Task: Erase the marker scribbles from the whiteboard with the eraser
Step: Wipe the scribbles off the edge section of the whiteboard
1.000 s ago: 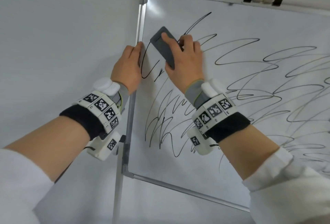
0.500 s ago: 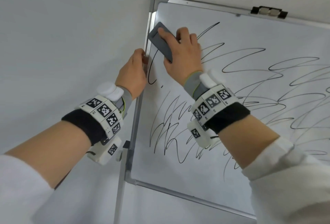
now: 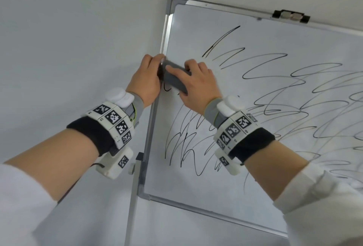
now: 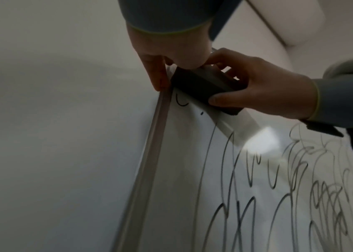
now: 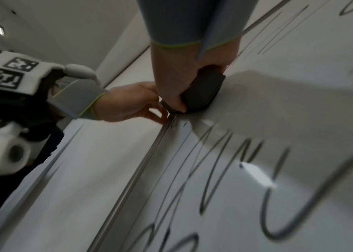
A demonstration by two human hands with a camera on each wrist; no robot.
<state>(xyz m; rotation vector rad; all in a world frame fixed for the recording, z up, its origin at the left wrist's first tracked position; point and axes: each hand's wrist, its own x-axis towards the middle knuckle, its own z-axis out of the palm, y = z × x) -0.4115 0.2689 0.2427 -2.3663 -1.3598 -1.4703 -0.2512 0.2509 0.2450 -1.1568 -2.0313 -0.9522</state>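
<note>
Wiping step: right hand grips eraser against whiteboard; left hand beside it clasps frame. Next: sweep across scribbles beyond knuckles, pressure kept.

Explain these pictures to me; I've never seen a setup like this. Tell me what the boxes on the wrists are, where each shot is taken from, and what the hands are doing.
No machine works here: a person wears three cameras. The big picture comes from one on the head, looking at both hands. The white boxes with black-and-white patterns strapped on the wrists hold the other two cameras, each looking along its own hand.

The surface is a whiteboard on a stand, covered in black marker scribbles. The right hand grips a dark grey eraser and presses it on the board near the left edge. The left hand holds the board's metal frame, its fingers curled over the edge, probably steadying it.
</note>
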